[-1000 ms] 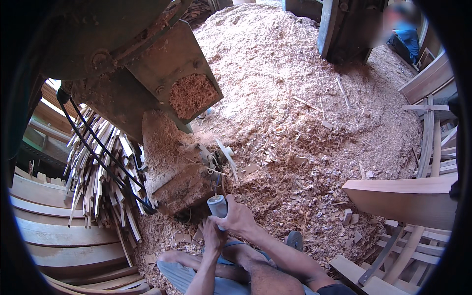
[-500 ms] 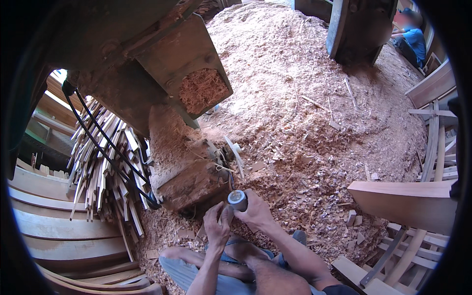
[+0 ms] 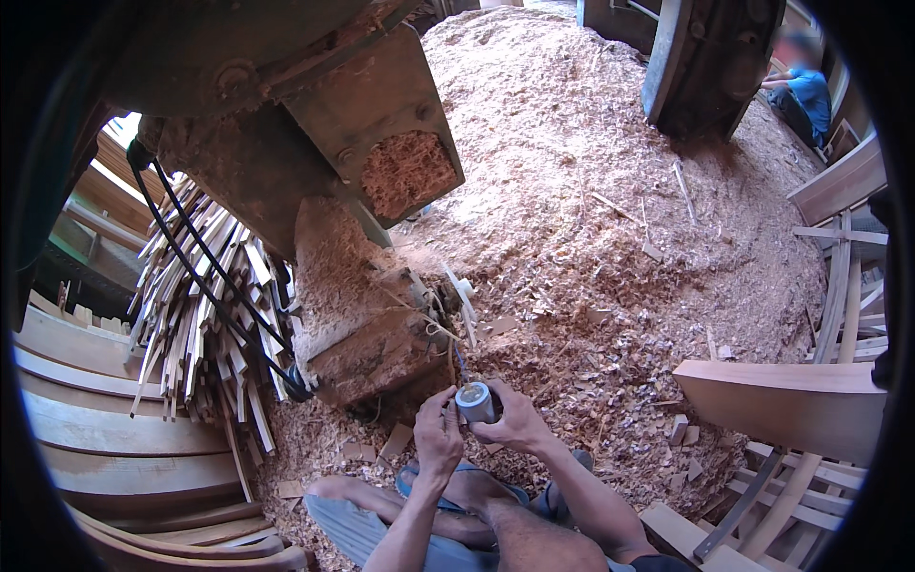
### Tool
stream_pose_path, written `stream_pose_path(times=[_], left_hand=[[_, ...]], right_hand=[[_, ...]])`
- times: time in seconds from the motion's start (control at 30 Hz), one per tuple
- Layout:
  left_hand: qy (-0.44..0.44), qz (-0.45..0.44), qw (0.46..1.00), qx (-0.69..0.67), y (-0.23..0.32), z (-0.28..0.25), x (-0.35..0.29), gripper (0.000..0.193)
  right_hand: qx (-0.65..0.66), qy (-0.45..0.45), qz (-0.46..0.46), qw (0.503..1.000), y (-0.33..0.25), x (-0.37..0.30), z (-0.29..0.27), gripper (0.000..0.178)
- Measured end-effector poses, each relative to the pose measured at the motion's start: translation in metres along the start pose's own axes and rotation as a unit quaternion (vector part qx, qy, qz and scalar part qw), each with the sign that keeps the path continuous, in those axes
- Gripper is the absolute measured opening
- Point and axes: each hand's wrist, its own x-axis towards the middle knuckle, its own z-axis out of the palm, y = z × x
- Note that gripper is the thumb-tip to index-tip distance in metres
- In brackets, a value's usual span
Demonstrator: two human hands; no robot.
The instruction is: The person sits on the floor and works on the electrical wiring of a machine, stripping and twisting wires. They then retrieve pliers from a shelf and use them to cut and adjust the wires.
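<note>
A short grey cylinder (image 3: 477, 404) with a paler rim and a brownish round end face sits between my hands, in front of the dusty machine base. My right hand (image 3: 516, 419) is wrapped around its right side and grips it. On the cylinder's left, my left hand (image 3: 438, 437) is closed, fingertips pinched together against or just beside its rim; what they pinch, if anything, is too small to tell. Thin wires (image 3: 457, 358), one of them blue, hang from the machine base (image 3: 376, 367) just beyond the cylinder. Whether they join it cannot be seen.
The metal machine body (image 3: 381, 124) overhangs at upper left, with black cables (image 3: 214, 286) looping down. Wood shavings (image 3: 572, 143) are heaped ahead. Thin wood strips (image 3: 205, 305) and curved boards (image 3: 124, 434) lie left; a thick board (image 3: 777, 396) juts in right. A person (image 3: 803, 91) sits far right.
The grey cylinder and both hands have shifted slightly right and down in the picture. More of the cylinder's side shows. The surroundings have shifted a little as well.
</note>
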Motion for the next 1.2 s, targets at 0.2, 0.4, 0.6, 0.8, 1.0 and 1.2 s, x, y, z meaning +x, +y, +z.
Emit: stream_pose_path(times=[0.2, 0.4, 0.6, 0.8, 1.0, 1.2], left_hand=[[-0.002, -0.084, 0.995, -0.057, 0.006, -0.013, -0.003, 0.028], [-0.023, -0.143, 0.982, -0.122, 0.013, -0.015, -0.018, 0.035], [-0.02, -0.119, 0.985, -0.121, 0.007, -0.014, -0.02, 0.046], [-0.004, -0.135, 0.985, -0.103, 0.001, -0.026, -0.017, 0.061], [-0.042, -0.178, 0.977, -0.111, -0.01, -0.039, -0.014, 0.064], [-0.026, -0.16, 0.985, -0.057, -0.014, -0.041, -0.011, 0.064]], right_hand=[[0.0, -0.073, 0.038, 0.997, -0.009, -0.006, 0.005, 0.071], [0.015, -0.073, 0.074, 0.994, -0.001, -0.013, 0.016, 0.074], [0.002, -0.036, 0.056, 0.998, 0.005, -0.008, 0.031, 0.065], [0.019, 0.021, 0.043, 0.999, 0.0, -0.004, 0.065, 0.062], [-0.009, 0.028, 0.053, 0.998, -0.009, -0.001, 0.074, 0.053], [0.005, 0.019, 0.006, 1.0, -0.012, -0.003, 0.076, 0.052]])
